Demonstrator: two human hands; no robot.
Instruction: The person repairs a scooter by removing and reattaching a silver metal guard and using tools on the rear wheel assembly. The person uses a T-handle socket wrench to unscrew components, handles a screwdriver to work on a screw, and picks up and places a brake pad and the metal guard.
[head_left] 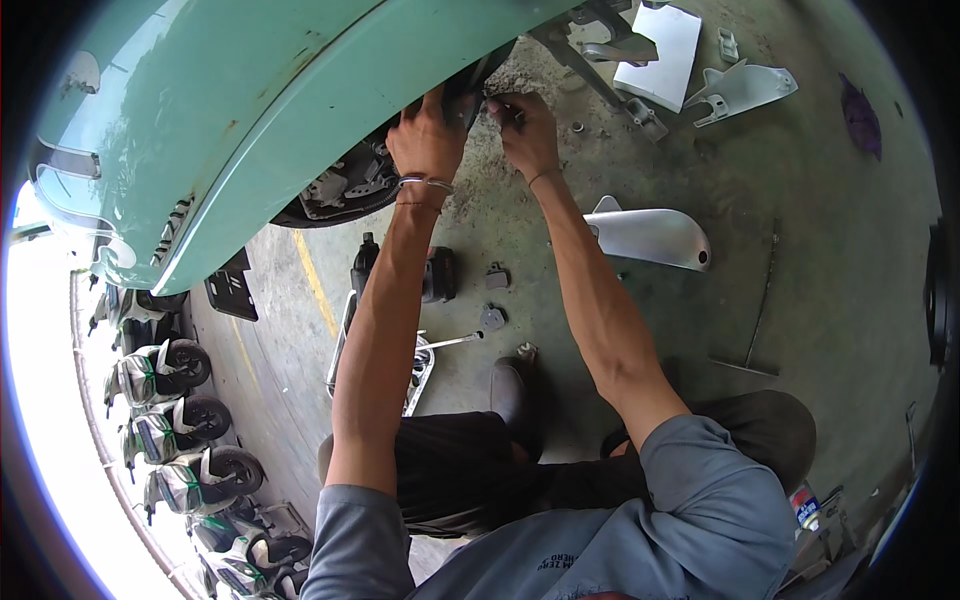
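A mint-green scooter body (290,110) hangs over the upper left, with dark mechanical parts and part of a wheel (350,185) showing below its edge. My left hand (428,142) reaches up against the dark parts under that edge. Its fingers are bent around them, and the tips are partly hidden. Just to the right, my right hand (527,132) is closed in a pinch beside the same dark part. Whatever lies between its fingertips is too small to make out.
Brake pads (494,317), a black power tool (437,274) and a ratchet (455,341) lie on the floor. A silver cover (655,238) is right of my forearm, near a T-handle wrench (768,300). White panels (660,55) lie at the upper right; parked scooters (170,380) stand left.
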